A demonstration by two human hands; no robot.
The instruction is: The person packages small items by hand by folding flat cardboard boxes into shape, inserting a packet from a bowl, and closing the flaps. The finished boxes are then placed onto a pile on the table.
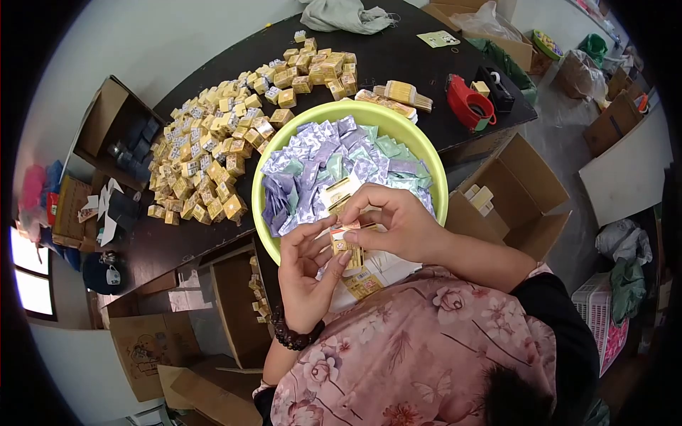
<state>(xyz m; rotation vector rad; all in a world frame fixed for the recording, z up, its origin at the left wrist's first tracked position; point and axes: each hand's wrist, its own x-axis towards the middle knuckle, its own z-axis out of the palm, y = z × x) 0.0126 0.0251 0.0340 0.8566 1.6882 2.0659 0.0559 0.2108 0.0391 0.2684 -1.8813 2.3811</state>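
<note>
My left hand and my right hand meet over the near rim of a yellow-green basin. Between them is a small yellow box, gripped by the left fingers and thumb. The right thumb and fingertips press at its top end. Purple and green sachets fill the basin. Flat yellow-and-white cartons lie in front of my body, below the hands. More of this flat card shows behind the right fingers.
Many small yellow boxes are heaped on the black table at the left. A red tape dispenser and bundled cartons sit beyond the basin. Open cardboard boxes stand at both sides. Grey cloth lies at the back.
</note>
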